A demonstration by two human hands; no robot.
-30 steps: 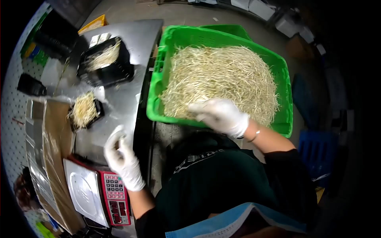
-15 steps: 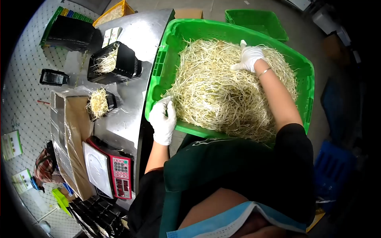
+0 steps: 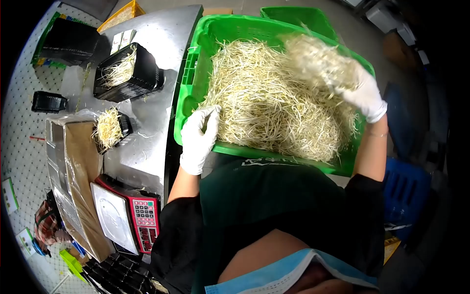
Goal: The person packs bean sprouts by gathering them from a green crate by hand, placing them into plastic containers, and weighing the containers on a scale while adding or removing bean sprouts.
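Observation:
Bean sprouts [image 3: 264, 103] lie heaped in a large green crate [image 3: 196, 39]. My right hand [image 3: 364, 95], in a white glove, holds a big clump of bean sprouts [image 3: 320, 61] above the crate's right side; motion blurs the clump, and its fingers are partly hidden behind the strands. At the crate's near left corner, my gloved left hand [image 3: 199, 139] is closed on the rim, its fingertips close to the sprouts.
Left of the crate, a metal table [image 3: 147, 122] bears a black tray stack [image 3: 142, 81] topped with sprouts, a small filled tray [image 3: 110, 130], a red scale [image 3: 139, 215] and a cardboard box [image 3: 85, 171]. Another green crate [image 3: 303, 22] and a blue crate [image 3: 404, 191] stand beyond. A person [image 3: 46, 225] is at lower left.
My right hand has moved right and lifted a clump of bean sprouts off the heap. My left hand stays at the crate's corner. The whole view has shifted slightly.

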